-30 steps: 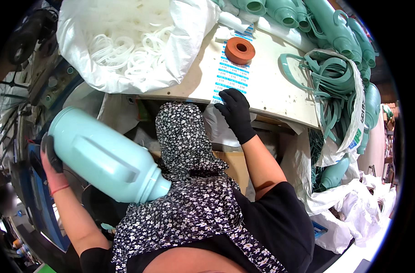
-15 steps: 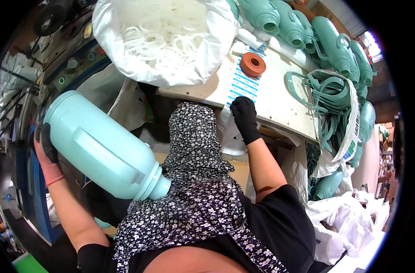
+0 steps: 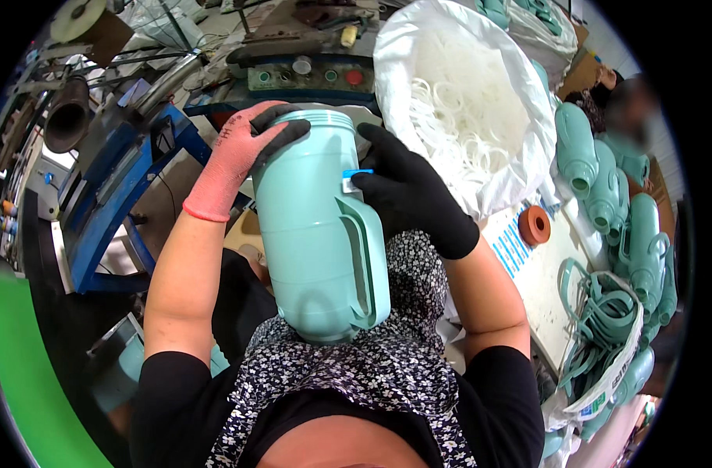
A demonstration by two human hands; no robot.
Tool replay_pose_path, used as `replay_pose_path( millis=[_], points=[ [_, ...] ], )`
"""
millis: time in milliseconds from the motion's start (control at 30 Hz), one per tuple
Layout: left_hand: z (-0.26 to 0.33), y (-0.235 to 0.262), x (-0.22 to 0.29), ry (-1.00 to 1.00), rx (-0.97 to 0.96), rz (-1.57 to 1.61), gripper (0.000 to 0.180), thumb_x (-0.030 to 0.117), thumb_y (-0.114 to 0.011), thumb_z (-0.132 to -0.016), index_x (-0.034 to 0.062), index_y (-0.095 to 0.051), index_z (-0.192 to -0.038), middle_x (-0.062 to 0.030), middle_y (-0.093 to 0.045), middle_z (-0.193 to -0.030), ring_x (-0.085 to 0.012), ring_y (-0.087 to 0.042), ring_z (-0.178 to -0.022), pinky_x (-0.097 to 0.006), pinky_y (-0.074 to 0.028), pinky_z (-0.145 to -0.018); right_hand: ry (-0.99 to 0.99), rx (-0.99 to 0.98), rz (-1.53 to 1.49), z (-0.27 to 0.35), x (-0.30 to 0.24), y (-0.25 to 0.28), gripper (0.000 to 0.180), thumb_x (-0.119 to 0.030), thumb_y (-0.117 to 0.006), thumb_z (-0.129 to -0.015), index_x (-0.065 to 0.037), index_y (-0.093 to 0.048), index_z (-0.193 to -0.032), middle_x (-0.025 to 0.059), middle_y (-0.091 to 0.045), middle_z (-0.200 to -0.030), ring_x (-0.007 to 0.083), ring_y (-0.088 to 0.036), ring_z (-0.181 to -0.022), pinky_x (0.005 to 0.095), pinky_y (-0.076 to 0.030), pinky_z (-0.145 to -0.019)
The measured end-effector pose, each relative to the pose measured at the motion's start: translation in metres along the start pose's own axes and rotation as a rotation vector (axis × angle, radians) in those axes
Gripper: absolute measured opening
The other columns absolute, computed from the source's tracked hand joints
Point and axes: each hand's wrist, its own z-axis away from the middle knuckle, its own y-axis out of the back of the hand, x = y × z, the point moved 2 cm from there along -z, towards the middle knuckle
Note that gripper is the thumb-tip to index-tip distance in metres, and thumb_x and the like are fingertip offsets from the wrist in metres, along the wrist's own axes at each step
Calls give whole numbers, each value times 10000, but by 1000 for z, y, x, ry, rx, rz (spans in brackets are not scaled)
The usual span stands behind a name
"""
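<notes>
A mint-green vacuum flask shell (image 3: 309, 234) stands tilted over my lap, its wide threaded end up and away from me, its handle (image 3: 375, 269) on the right side. My left hand (image 3: 251, 144), in a pink glove with dark fingers, grips the shell near the wide rim. A small blue and white sticker (image 3: 353, 180) lies against the shell just above the handle. My right hand (image 3: 399, 175), in a black glove, has its thumb pressed on that sticker's edge, with a finger raised beside the rim.
A white bag of pale plastic rings (image 3: 473, 117) stands ahead on the right. Beyond it, a brown tape roll (image 3: 534, 225) sits on the sticker sheet (image 3: 509, 248) on the table. Green shells (image 3: 578, 148) and a sack of green handles (image 3: 602, 312) line the right. A blue machine frame (image 3: 122, 210) is left.
The shell has swung from the left to in front of me, its wide end now pointing away. My right hand has left the sticker sheet and come to the shell with a sticker.
</notes>
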Motion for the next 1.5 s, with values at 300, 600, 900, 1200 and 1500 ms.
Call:
replay_pose_path(
  millis=[300,600,900,1200,1500],
  points=[
    [42,73,13,-28,437,-38,283,112,-684,-827,-22,-640,-1073,-80,-667,-991,-144,-607,-921,-272,-466,-857,-130,-40,-182,53,72,8,666,-244,-713,-794,23,-413,-1325,161,-600,-1066,216,-587,-965,350,-490,-819],
    [162,45,-24,30,471,-106,582,42,-499,-880,8,-310,-1430,-163,-449,-1368,-256,-453,-1244,-376,-340,-1062,639,456,706,76,50,4,416,-91,-675,-635,-72,-612,-1046,145,-547,-1028,359,-533,-1017,494,-410,-920],
    [90,-8,62,-113,-253,-117,1030,326,-792,-659,33,-239,-1477,-133,-342,-1470,-264,-381,-1319,-385,-300,-1091,1362,-105,648,70,1,-83,248,-144,-544,-813,-96,-580,-1054,115,-582,-1065,317,-558,-1088,484,-401,-1026],
    [107,23,7,-166,110,-124,944,182,-785,-630,38,-319,-1438,-131,-385,-1426,-284,-430,-1272,-409,-324,-1080,-42,1291,1457,290,143,315,470,-98,-626,-799,-8,-513,-1246,212,-564,-1177,364,-515,-1115,430,-413,-979],
    [148,-45,-10,136,64,-30,955,65,-821,-619,-27,-307,-1419,-172,-458,-1354,-271,-487,-1217,-389,-398,-1025,-140,1175,1079,248,74,220,472,-93,-597,-900,-50,-470,-1352,91,-580,-832,149,-548,-712,277,-453,-647]
  ],
)
